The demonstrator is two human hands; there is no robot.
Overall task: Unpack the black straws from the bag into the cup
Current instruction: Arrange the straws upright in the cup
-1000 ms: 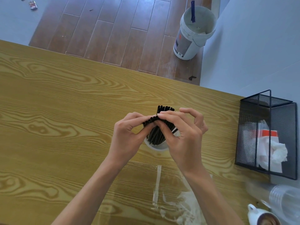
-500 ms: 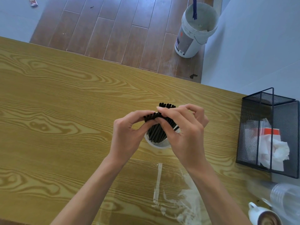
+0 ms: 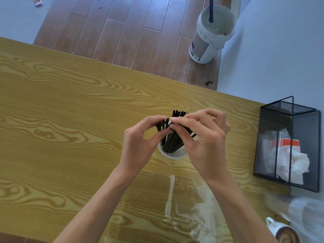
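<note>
The left hand [image 3: 138, 146] pinches the tops of a few black straws [image 3: 171, 141] between thumb and forefinger, the other fingers curled loosely beneath. The right hand [image 3: 201, 142] meets it from the other side, forefinger and thumb closed on the straw tops too, its remaining fingers arched above the far straws. The two forefinger tips nearly touch. The straws stand bunched in a white cup [image 3: 172, 155], fanning outward toward their upper ends; only the near rim of the cup shows between the wrists. The cup stands on a yellow wood-grain table [image 3: 61, 120]. Nearer the person, between the forearms and under the right one, a clear plastic bag [image 3: 191, 213] lies flat and crumpled on the table. At the right edge stands a black wire-mesh holder [image 3: 273, 146] with white tissue and a packet bearing an orange band; no writing on it can be read. Below that lie clear plastic cups [image 3: 308, 211] on their side and a white mug [image 3: 280, 232] of brown drink. Beyond the table, on a brown plank floor [image 3: 122, 32], a white bucket [image 3: 208, 37] has a label too blurred to read.
</note>
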